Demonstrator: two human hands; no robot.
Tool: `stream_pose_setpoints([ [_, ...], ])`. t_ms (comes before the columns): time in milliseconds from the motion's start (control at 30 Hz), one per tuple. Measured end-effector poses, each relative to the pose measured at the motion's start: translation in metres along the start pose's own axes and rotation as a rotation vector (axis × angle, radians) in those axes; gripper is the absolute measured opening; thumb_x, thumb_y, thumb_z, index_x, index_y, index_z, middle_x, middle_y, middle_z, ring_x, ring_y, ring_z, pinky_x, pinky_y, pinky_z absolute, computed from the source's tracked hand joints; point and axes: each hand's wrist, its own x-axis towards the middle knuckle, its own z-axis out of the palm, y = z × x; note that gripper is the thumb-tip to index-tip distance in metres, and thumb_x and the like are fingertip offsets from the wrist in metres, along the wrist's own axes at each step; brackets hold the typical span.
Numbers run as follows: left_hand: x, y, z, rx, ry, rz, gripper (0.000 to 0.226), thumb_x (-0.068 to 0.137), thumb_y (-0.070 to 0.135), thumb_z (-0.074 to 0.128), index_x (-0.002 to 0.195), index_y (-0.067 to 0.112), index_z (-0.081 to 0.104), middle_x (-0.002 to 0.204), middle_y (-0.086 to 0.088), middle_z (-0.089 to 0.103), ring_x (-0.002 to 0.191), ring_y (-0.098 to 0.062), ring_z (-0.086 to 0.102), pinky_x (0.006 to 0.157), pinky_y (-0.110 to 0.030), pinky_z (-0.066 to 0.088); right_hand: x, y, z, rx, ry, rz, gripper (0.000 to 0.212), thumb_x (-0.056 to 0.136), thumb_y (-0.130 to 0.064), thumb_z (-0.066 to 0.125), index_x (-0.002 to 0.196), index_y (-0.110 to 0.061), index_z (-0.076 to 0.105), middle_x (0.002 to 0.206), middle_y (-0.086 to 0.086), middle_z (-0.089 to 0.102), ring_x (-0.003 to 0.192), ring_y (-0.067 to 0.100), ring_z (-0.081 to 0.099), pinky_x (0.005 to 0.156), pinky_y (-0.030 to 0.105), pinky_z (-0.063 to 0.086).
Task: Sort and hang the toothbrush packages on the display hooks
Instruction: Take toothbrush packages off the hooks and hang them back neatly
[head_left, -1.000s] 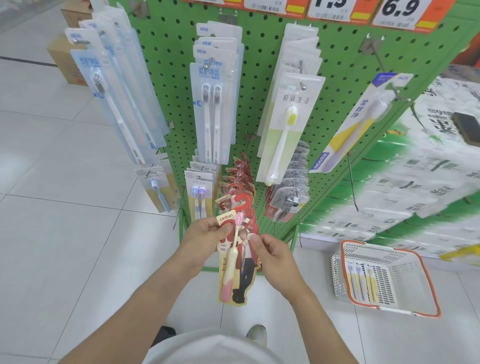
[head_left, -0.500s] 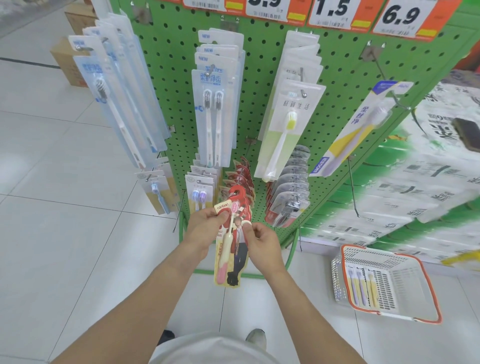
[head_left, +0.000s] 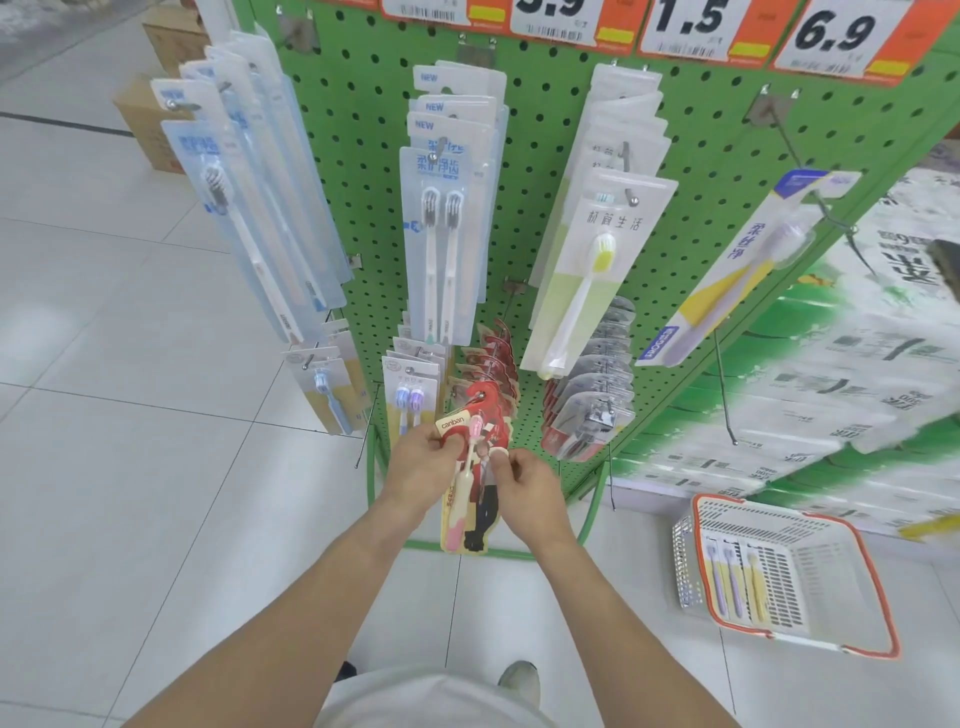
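Held package: we see one children's toothbrush card (head_left: 470, 499) printed "canban" at its top, carrying a pink and yellow brush and a printed standing figure; it hangs upright between both hands, directly in front of the lower middle of the rack.
Left hand: our left hand (head_left: 423, 465) pinches the card's top left corner, thumb over the "canban" tab.
Right hand: our right hand (head_left: 524, 480) pinches the card's right edge near the top, fingers curled on it.
Matching stock: a row of red cards (head_left: 491, 364) of the same design sits on a hook just behind and above the held card; whether the held card's hole is on that hook, we cannot tell.
Rack: green pegboard (head_left: 524, 171).
Price tags: along the top edge we read "1.5" (head_left: 688, 18) and "6.9" (head_left: 836, 34); a third tag to the left is cut off and reads partly as ".9".
Upper centre hook: twin-brush packs (head_left: 441, 244) marked "NEW" in blue, with Chinese lettering.
Upper right hook: packs with a yellow-bristled brush (head_left: 587, 270) under four Chinese characters.
Far right hook: a tilted yellow and purple pack (head_left: 727, 280) with a blue end label, unreadable.
Lower left hooks: small twin-brush cards (head_left: 410, 400).
Lower right hook: grey and red blister packs (head_left: 592, 395).
Floor: a white basket with orange rim (head_left: 878, 592) lies to the right, toothbrush packs inside.
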Motion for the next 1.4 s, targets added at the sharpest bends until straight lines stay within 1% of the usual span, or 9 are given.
stream_pose_setpoints([
  [133,0.0,0.005,-0.003,0.205,-0.059,0.013,0.011,0.095,0.021,0.06,0.095,0.014,0.068,0.095,-0.006,0.075,0.091,-0.027,0.069,0.082,-0.038,0.055,0.014,-0.003,0.003,-0.053,-0.048,0.055,0.036,0.107,-0.033,0.042,0.074,-0.017,0.045,0.067,-0.005,0.051,0.062,0.014,0.047,0.05,0.022,0.027],
  [367,-0.003,0.01,-0.002,0.214,-0.061,0.032,0.041,0.098,0.023,0.059,0.137,0.015,0.051,0.114,0.002,0.06,0.098,-0.013,0.051,0.084,-0.023,0.037,0.037,-0.008,0.005,-0.068,-0.102,0.116,0.033,0.107,-0.034,0.039,0.097,-0.006,0.053,0.081,0.001,0.057,0.084,0.028,0.053,0.063,0.033,0.032],
  [567,-0.005,0.004,-0.006,0.222,-0.108,-0.037,0.046,0.095,0.026,0.064,0.137,0.013,0.052,0.129,-0.001,0.061,0.115,-0.018,0.058,0.099,-0.032,0.046,0.048,-0.012,0.008,-0.04,-0.12,0.143,0.041,0.106,-0.037,0.04,0.125,-0.003,0.053,0.12,0.016,0.066,0.104,0.032,0.06,0.082,0.037,0.045],
  [733,-0.008,0.003,-0.007,0.224,-0.13,-0.029,0.023,0.094,0.026,0.064,0.116,0.018,0.065,0.11,-0.001,0.068,0.106,-0.02,0.065,0.098,-0.035,0.051,0.054,-0.014,0.009,0.037,-0.15,0.171,0.059,0.106,-0.046,0.043,0.146,-0.003,0.04,0.14,0.014,0.058,0.13,0.032,0.053,0.091,0.031,0.038],
  [933,-0.015,0.003,-0.005,0.249,-0.171,-0.003,0.014,0.095,0.022,0.059,0.086,0.032,0.062,0.094,0.007,0.069,0.095,-0.021,0.071,0.092,-0.037,0.055,0.044,-0.001,0.001,0.069,-0.082,0.164,0.051,0.099,-0.036,0.061,0.138,-0.007,0.049,0.127,0.007,0.062,0.114,0.024,0.06,0.084,0.025,0.039],
  [1067,-0.026,0.011,0.009,0.288,-0.256,0.058,0.015,0.097,0.021,0.058,0.086,0.028,0.064,0.092,0.005,0.071,0.086,-0.018,0.074,0.076,-0.029,0.054,0.029,0.028,-0.01,0.131,-0.136,0.23,0.009,0.095,-0.023,0.063,0.09,-0.017,0.064,0.08,-0.008,0.064,0.073,0.01,0.059,0.063,0.022,0.044],
  [1133,-0.027,0.012,0.019,0.301,-0.285,0.079,0.009,0.096,0.02,0.06,0.092,0.023,0.067,0.096,0.003,0.071,0.084,-0.016,0.074,0.07,-0.024,0.051,0.02,0.043,-0.02,0.176,-0.17,0.282,0.011,0.094,-0.019,0.062,0.084,-0.02,0.066,0.081,-0.003,0.067,0.077,0.015,0.063,0.071,0.033,0.053],
  [1267,-0.031,0.019,0.043,0.366,-0.3,0.179,0.009,0.097,0.022,0.06,0.1,0.019,0.069,0.097,0.004,0.07,0.087,-0.017,0.072,0.085,-0.034,0.056,0.008,0.064,-0.051,0.232,-0.155,0.35,0.01,0.094,-0.022,0.063,0.098,-0.016,0.069,0.09,-0.001,0.073,0.081,0.015,0.069,0.072,0.033,0.053],
  [1400,-0.033,0.038,0.072,0.425,-0.226,0.345,0.013,0.098,0.02,0.059,0.111,0.017,0.063,0.103,0.004,0.067,0.093,-0.015,0.066,0.089,-0.034,0.054,0.014,0.071,-0.096,0.166,0.114,0.275,0.008,0.092,-0.018,0.065,0.086,-0.018,0.07,0.078,-0.001,0.072,0.073,0.019,0.066,0.068,0.028,0.052],
])
